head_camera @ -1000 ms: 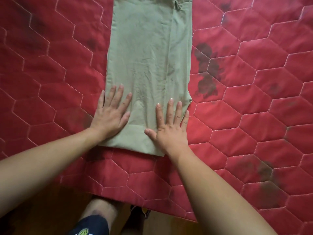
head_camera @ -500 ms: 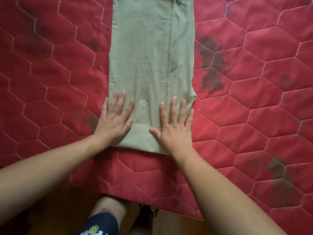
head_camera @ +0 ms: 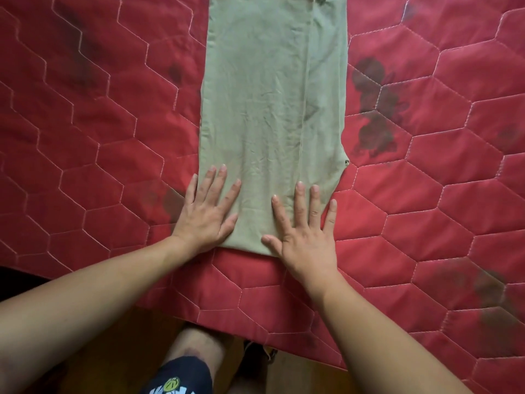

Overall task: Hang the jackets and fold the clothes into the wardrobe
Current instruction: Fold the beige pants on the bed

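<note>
Nearest, dark shorts (head_camera: pixel 181 376) and bare knee (head_camera: pixel 196 342) seen. Beyond, red quilted bedcover (head_camera: pixel 113 166) spread. On near end of green garment (head_camera: pixel 270 109), left hand (head_camera: pixel 204 214) and right hand (head_camera: pixel 304 237) pressed flat; grip of both apart, fingers straight, nothing clasped. Garment laid lengthwise away across bedcover.

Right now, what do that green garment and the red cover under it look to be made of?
The green garment looks like thin woven cloth, perhaps cotton: matte, finely creased, with a stitched seam. The red cover seems padded, quilted fabric with slight sheen: pale stitching forms puffy hexagons. Exact fibres cannot be told.
</note>
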The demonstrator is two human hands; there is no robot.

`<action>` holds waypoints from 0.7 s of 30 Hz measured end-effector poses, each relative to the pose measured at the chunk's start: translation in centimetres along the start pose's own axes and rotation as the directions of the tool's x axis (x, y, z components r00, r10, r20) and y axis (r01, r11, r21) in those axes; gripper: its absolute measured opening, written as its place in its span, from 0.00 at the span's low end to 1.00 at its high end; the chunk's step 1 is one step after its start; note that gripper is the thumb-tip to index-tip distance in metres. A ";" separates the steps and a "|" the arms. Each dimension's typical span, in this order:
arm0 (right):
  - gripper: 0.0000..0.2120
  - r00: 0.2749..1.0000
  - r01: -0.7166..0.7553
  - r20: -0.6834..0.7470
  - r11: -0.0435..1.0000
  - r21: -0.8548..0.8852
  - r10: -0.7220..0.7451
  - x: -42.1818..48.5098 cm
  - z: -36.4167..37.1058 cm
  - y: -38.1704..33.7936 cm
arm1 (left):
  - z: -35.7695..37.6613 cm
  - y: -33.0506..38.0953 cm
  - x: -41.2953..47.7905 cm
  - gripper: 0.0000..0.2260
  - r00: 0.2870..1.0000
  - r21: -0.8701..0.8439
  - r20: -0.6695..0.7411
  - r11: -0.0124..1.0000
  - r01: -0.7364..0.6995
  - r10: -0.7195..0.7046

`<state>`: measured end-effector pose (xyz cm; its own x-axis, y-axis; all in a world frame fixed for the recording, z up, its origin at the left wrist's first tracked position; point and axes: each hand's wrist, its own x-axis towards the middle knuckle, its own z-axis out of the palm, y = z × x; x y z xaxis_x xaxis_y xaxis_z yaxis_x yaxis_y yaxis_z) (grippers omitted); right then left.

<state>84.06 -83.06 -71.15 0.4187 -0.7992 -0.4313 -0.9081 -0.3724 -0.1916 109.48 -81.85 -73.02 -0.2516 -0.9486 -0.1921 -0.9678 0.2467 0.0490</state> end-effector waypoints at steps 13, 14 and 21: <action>0.50 0.971 0.014 0.238 0.999 0.036 -0.022 0.6 -2.0 0.3 | 0.0 -0.1 0.0 0.32 1.000 0.012 -0.008 1.000 0.010 -0.010; 0.51 0.970 0.012 0.243 0.999 0.034 -0.020 0.5 -2.1 0.3 | 0.0 -0.1 0.0 0.32 1.000 0.007 -0.009 1.000 0.012 -0.011; 0.50 0.957 0.003 0.288 0.999 0.044 -0.016 0.6 -2.5 0.2 | 0.0 -0.2 -0.1 0.31 1.000 -0.003 -0.018 1.000 0.010 -0.010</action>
<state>84.17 -84.81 -69.19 0.4131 -0.6232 -0.6641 -0.9062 -0.3539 -0.2315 109.67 -81.83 -73.02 -0.2421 -0.9544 -0.1749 -0.9702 0.2370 0.0501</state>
